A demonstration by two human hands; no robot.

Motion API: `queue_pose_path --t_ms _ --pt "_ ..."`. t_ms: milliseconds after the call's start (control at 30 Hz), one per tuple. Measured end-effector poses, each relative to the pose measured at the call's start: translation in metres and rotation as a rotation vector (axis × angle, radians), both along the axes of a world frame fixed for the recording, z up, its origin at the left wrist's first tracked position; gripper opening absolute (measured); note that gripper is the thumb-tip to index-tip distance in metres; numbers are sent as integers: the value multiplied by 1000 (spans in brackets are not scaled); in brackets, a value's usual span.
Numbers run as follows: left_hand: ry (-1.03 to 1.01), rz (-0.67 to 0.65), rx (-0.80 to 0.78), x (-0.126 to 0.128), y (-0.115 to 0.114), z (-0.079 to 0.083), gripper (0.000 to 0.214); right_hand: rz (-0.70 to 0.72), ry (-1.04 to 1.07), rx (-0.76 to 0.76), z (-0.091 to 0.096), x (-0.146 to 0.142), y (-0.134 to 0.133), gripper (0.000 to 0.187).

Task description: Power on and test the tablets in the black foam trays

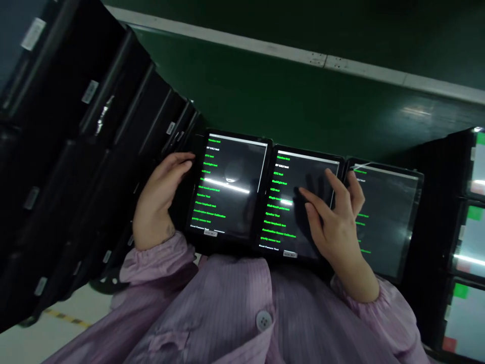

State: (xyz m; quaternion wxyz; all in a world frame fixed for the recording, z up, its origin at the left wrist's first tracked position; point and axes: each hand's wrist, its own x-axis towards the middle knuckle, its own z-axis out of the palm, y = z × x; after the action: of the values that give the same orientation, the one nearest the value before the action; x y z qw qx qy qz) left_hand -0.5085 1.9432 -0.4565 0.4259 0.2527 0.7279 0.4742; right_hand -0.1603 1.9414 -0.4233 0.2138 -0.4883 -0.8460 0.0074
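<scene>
Three black tablets lie side by side in front of me, their dark screens showing lists of green text. My left hand (161, 199) curls round the left edge of the left tablet (229, 184), thumb on its frame. My right hand (335, 217) rests over the middle tablet (299, 202) with fingers spread, fingertips touching its screen. The right tablet (386, 217) lies beyond that hand, partly hidden by it. Both wrists come out of pale purple sleeves.
Stacks of black trays with white labels (76, 126) fill the left side. A dark green surface (288, 96) with a white rail lies behind the tablets. More lit tablets with green and red patches (470, 242) stand at the right edge. A pale floor with a yellow-black stripe shows lower left.
</scene>
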Motion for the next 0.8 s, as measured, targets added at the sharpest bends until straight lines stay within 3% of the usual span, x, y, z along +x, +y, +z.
queue_pose_path --t_ms 200,400,533,667,800 --pt "38 -41 -21 7 8 -3 22 -8 22 -8 6 8 -3 31" --pt "115 15 -70 18 17 -3 23 -191 46 75 27 49 -23 33" --pt "98 104 -168 35 18 17 16 -337 0 111 26 79 -40 30" --pt "138 159 -288 51 15 41 16 -393 -24 132 14 93 -44 32" --pt "216 161 -212 41 -5 42 20 -391 -14 105 5 94 -35 34"
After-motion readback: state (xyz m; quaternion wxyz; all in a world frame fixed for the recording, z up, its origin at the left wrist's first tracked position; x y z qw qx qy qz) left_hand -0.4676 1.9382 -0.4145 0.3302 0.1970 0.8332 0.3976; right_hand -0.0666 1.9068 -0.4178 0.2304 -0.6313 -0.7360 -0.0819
